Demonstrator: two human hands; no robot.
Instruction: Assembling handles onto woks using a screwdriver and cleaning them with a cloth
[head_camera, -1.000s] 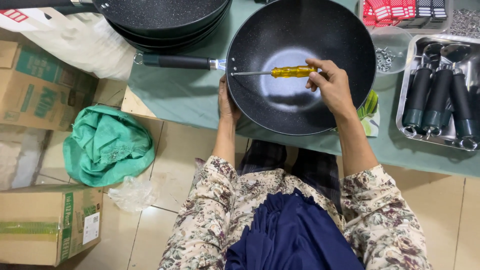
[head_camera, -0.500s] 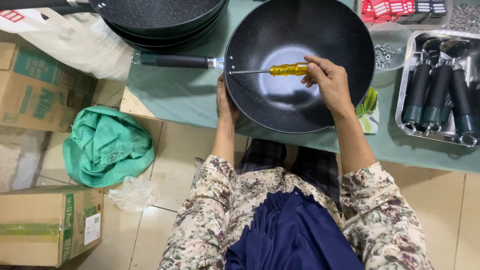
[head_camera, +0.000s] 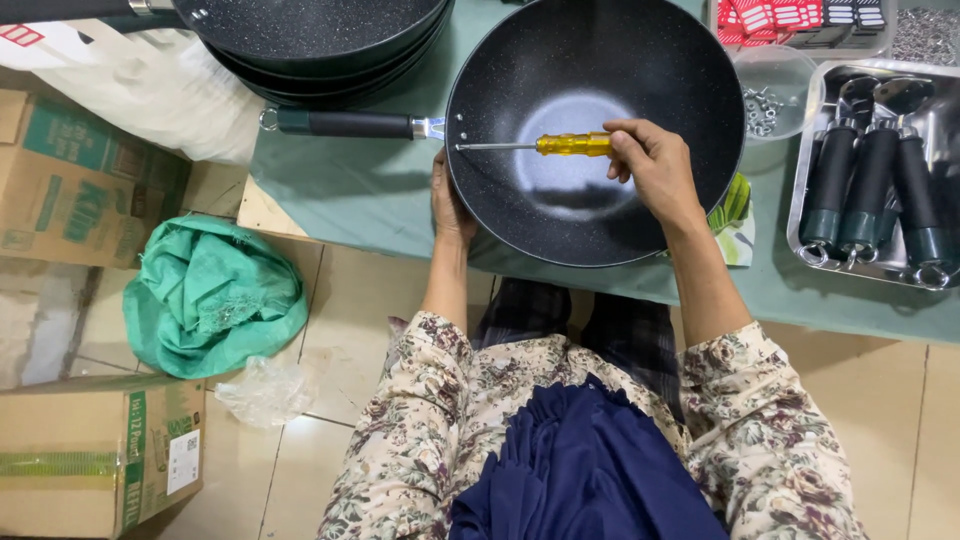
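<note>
On the green table (head_camera: 340, 195), the left hand (head_camera: 450, 205) steadies the pan (head_camera: 600, 190) while the right hand (head_camera: 655, 165) grips a screwdriver (head_camera: 545, 145) whose tip could slip and scratch the coating.

Green-covered table (head_camera: 340, 200) over beige tiled floor (head_camera: 350, 330)

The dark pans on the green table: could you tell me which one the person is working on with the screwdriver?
It is the single pan nearest the person, its handle pointing left. The right hand holds the yellow-handled screwdriver inside it; the left hand grips its rim. The other pans sit stacked, untouched.
</note>
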